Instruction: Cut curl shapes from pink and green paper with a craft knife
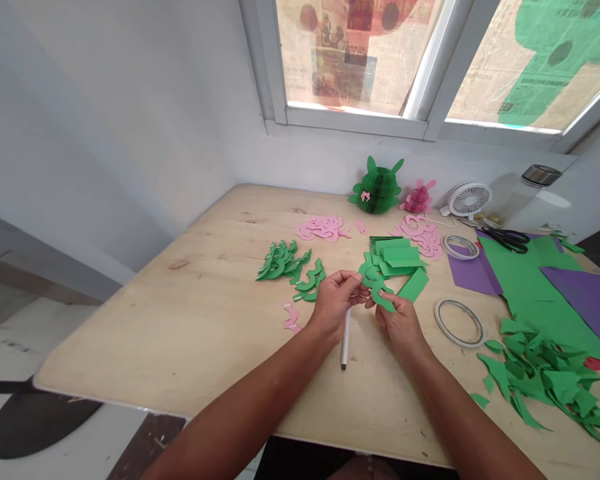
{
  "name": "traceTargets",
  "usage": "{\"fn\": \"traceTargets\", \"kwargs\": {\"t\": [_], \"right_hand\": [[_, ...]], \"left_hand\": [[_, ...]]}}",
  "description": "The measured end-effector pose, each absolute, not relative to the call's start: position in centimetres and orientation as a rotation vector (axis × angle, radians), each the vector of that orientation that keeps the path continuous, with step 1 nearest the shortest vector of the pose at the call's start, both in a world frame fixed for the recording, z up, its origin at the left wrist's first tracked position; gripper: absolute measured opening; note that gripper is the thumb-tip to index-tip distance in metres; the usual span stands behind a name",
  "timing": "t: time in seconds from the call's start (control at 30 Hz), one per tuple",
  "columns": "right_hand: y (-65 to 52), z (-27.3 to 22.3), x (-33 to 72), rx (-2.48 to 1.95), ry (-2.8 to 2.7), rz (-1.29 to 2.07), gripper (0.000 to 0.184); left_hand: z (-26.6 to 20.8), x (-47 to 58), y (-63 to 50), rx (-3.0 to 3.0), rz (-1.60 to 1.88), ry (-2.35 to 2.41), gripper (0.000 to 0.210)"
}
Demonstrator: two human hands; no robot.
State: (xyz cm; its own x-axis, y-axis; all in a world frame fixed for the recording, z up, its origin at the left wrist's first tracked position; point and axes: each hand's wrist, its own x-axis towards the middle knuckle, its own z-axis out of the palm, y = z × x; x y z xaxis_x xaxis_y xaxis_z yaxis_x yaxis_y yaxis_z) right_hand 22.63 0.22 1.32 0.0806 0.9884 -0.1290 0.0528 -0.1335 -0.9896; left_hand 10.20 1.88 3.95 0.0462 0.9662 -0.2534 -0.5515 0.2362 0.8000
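"While both hands worked near the middle of the wooden table (pixel 215 340), what lay leftmost?"

"Heap of green paper cutouts (pixel 277 261), several bearing white strips. Right of it: pink paper cutout (pixel 291 317), also white-stripped, then a smaller green cluster (pixel 311 281) beside the left hand (pixel 334 300)."

"Grip?"

"Left thumb and fingers were closed in a pinch at the left edge of a curved green paper cutout (pixel 371 275). Cutout sat between the hands, in front of folded green paper strips (pixel 399 255); white marker (pixel 347 340) lay nearer the body. Right hand (pixel 400 323) pinched its lower lobe, thumb on top."

"Farther right?"

"Tape roll (pixel 450 337), then green paper scraps (pixel 550 373)."

"Technique, in your judgement?"

"Light, even pressure close to the edges suited thin paper; a hard pinch or twist risked creasing the narrow curve. Lobes were best kept flat, both thumbs in sight."

"Not made out?"

"Marker's upper end: covered by the left hand. Held paper: one layer or overlapping pieces, could not tell. Fingertips underneath: partly hidden. Purple sheet (pixel 587 300): cut off at the right border."
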Motion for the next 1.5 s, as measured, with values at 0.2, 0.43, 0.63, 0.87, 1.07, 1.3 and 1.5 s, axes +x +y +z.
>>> {"fn": "traceTargets", "kwargs": {"t": [0.2, 0.43, 0.63, 0.87, 1.07, 1.3, 1.5], "right_hand": [[0.0, 1.9, 22.4, -1.406, -1.120, 1.217, 0.044], [-0.1, 2.4, 22.2, -1.410, -1.145, 1.190, 0.051], [-0.1, 2.4, 22.2, -1.409, -1.122, 1.215, 0.049], [-0.2, 2.3, 22.3, -1.437, -1.129, 1.193, 0.047], [-0.1, 2.1, 22.4, -1.428, -1.147, 1.179, 0.043], [-0.1, 2.0, 22.5, -1.429, -1.144, 1.190, 0.043], [-0.1, 2.3, 22.4, -1.447, -1.152, 1.181, 0.040]], "left_hand": [[3.7, 10.4, 1.9, 0.561, 1.269, 0.902, 0.029], [3.5, 10.5, 1.9, 0.552, 1.270, 0.899, 0.029], [3.8, 10.5, 1.6, 0.546, 1.269, 0.889, 0.026], [3.8, 10.6, 1.6, 0.534, 1.262, 0.885, 0.027], [3.8, 10.6, 1.7, 0.534, 1.267, 0.896, 0.028], [3.8, 10.6, 1.7, 0.546, 1.266, 0.906, 0.029], [3.9, 10.4, 1.8, 0.577, 1.260, 0.931, 0.028]]}}
